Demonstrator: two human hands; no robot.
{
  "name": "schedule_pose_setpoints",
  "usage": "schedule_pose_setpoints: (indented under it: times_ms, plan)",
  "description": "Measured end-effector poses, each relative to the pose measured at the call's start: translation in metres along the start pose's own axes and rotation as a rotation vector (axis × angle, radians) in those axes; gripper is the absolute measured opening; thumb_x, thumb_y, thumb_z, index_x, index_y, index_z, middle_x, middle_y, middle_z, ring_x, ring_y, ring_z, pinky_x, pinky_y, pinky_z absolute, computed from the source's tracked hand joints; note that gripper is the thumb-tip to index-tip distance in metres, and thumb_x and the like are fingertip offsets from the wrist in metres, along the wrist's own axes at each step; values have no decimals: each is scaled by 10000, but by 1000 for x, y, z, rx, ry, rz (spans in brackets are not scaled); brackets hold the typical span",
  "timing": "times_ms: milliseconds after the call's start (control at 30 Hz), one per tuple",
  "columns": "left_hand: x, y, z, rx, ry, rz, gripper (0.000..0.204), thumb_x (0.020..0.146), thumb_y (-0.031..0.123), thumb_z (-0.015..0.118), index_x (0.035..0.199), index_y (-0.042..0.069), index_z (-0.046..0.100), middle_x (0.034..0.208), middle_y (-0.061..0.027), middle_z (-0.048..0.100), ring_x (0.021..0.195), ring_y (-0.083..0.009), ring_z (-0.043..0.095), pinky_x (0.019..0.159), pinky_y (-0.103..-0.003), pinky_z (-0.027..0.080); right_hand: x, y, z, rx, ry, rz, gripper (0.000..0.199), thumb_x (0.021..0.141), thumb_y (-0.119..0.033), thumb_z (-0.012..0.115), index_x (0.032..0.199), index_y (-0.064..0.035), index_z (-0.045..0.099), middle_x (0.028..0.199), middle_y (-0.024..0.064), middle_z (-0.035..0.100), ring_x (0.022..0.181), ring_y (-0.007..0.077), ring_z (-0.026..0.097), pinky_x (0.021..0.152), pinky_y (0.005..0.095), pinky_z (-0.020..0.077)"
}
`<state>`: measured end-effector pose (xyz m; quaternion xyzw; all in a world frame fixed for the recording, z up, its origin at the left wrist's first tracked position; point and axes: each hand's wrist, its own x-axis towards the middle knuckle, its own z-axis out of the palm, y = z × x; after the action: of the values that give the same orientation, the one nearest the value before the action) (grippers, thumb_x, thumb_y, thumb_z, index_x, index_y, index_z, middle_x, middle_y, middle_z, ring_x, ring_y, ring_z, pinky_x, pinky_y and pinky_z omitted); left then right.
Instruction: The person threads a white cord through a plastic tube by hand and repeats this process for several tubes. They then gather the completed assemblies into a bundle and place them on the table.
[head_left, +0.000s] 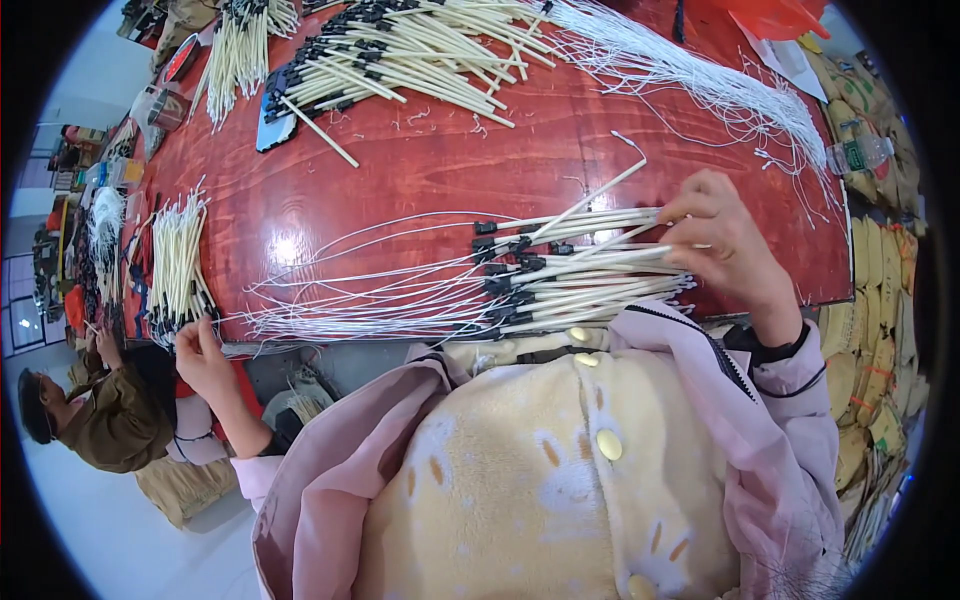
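Note:
In front of me on the red table lies a pile of cream sticks (590, 290) with black fittings, white cords (380, 305) trailing from them to the left. My right hand (725, 240) is over the pile's right end, thumb and fingers closed on the tip of a cream stick (630, 258). Near the table's front edge at the left, my left hand (205, 365) has its fingertips pinched together; what is in them is too small to make out. Just beyond that hand lies another bundle of cream sticks (180, 255), black ends toward me.
Across the red table (390, 190), a big heap of stick assemblies (400, 60) lies at the back. A hank of white cords (690, 70) stretches to the right edge, by a clear plastic bottle (862, 153). Another person (110, 420) works at the left; woven sacks (865, 310) are stacked right.

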<state>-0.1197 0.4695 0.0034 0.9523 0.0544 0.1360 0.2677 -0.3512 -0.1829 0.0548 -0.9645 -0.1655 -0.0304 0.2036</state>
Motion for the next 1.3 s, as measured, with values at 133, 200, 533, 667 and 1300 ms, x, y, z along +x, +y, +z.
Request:
schedule_pose_setpoints:
  times_ms: [133,200,533,667,1300]
  plan:
    - [-32,48,6,140,-16,446,237,987,114,679,1176,-28,672,1143,-106,698,1054,-145,640,913,-284,498,-3,-5,14,67,94,146,475,796,-188,790,1226,-25,670,1285,121,634,1173,350,548,1053,476,404]
    - [-33,83,4,103,-5,449,256,982,109,680,1194,-33,664,1166,-114,689,1072,-158,636,929,-290,490,-3,-1,10,13,91,171,518,810,-204,785,1271,-18,639,1316,135,615,1191,359,547,1064,476,403]
    - [-43,341,145,-292,-541,1005,191,881,130,707,1028,8,703,1017,-171,692,982,-353,666,848,-415,530,53,76,17,-250,191,401,577,911,-357,703,1336,22,607,1397,185,580,1234,353,560,1056,436,447]
    - [-64,408,219,-197,-661,1226,180,889,143,674,1011,10,670,1018,-182,653,955,-397,664,820,-485,533,48,75,26,-359,3,557,581,913,-371,690,1313,44,616,1374,186,598,1191,354,571,1040,451,453]
    - [-135,449,254,-110,-524,1428,201,897,148,603,1047,24,651,1064,-155,662,991,-312,683,779,-450,567,23,51,26,-216,39,404,384,909,-265,651,1124,48,706,1339,146,642,1164,332,575,1023,438,444]
